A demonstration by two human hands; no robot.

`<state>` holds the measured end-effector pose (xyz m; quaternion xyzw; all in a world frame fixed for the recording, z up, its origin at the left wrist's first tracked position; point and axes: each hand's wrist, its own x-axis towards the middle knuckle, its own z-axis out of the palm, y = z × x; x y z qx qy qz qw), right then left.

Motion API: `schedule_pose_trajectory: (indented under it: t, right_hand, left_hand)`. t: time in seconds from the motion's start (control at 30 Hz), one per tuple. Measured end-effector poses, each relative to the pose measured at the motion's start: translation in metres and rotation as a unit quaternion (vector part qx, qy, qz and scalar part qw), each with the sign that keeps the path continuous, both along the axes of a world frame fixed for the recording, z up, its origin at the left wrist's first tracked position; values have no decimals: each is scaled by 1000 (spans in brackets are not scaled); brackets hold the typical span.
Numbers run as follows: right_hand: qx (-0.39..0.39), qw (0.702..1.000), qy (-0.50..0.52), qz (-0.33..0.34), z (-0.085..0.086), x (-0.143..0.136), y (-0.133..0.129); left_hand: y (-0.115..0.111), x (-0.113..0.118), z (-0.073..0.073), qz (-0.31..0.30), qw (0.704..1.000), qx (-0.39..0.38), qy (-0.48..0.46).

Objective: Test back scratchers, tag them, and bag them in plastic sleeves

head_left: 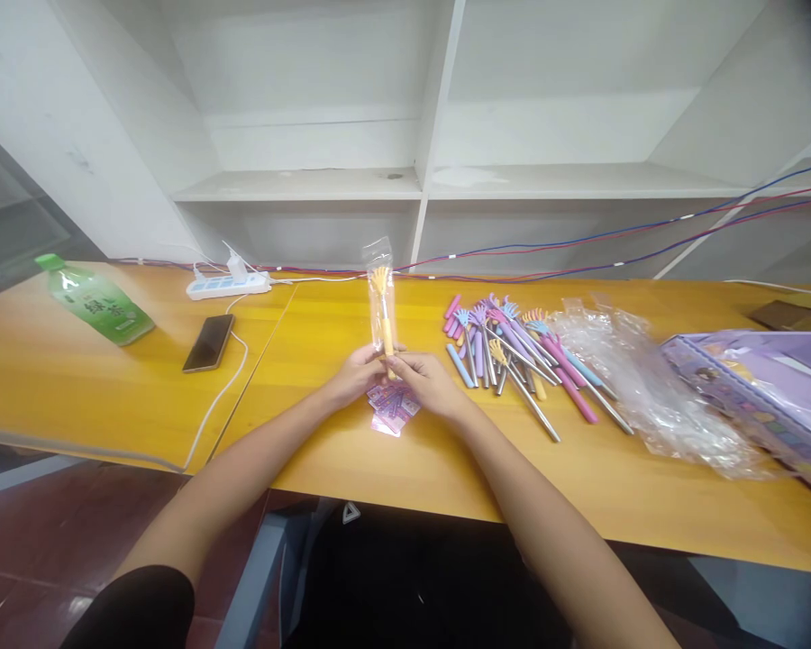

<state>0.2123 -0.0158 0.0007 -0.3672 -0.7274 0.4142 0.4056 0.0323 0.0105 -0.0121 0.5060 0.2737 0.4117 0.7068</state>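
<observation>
A yellow back scratcher [387, 335] with a metal shaft stands nearly upright, its hand-shaped head inside a clear plastic sleeve [379, 252]. My right hand [424, 380] pinches the lower end of its handle. Closed at the left of the same handle, my left hand [359, 374] grips the lower part of the sleeve; its fingertips are partly hidden. Below both hands lie several small pink and purple printed cards [393, 416]. To the right, a pile of back scratchers [506, 338] in purple, pink, blue and yellow rests on the table, some loose handles among them.
Right of the pile are a heap of clear plastic sleeves [655, 379] and a purple printed package [770, 388]. At left lie a green-capped bottle [98, 302], a phone [209, 342] and a white power strip [228, 285]. Cables [547, 243] run along the table's back below white shelves [311, 183].
</observation>
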Motion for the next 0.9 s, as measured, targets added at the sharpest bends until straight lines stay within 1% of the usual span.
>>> schedule_pose_trajectory:
  t: [0.1,0.17,0.33,0.53,0.73,0.9]
  right_hand:
    - [19,1000,9,-16,4,0,-2]
    - [26,999,7,-29,6,1,-2]
    - [37,999,-7,-22,8,3,-2]
    - [24,998,-28,-44,6,4,-1]
    - [21,998,-22,-56,5,5,0]
    - [30,998,-20,-42,6,7,1]
  left_hand:
    - [-1,0,5,-2,1000,-12,-27]
    - [1,-2,5,-3,1000,-2,-23]
    - [10,-6,1,58,994,80,44]
    - [15,-8,-2,91,988,114,51]
    - [12,-6,1,99,988,113,37]
    - [13,-7,2,85,990,111,36]
